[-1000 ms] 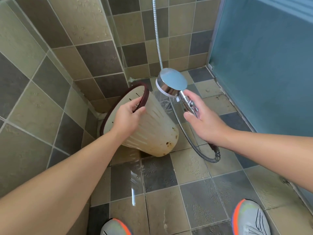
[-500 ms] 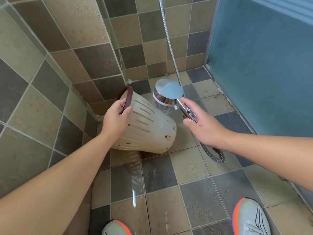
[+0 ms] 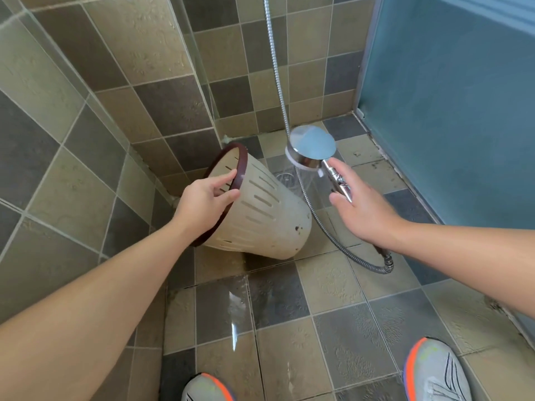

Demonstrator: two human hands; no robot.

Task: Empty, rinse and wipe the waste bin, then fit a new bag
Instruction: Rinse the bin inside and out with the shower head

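Left hand (image 3: 207, 202) pinching tilted waste bin (image 3: 269, 218) rim, right hand (image 3: 366, 212) gripping shower head (image 3: 312, 147) handle

Your single head-worn wide-angle view, looking steeply down and forward into a tiled corner, floor (image 3: 333, 287) close below, your forearms reaching in from the bottom edges

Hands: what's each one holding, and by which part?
Left hand grips the waste bin by its dark rim. Right hand holds the shower head by its handle.
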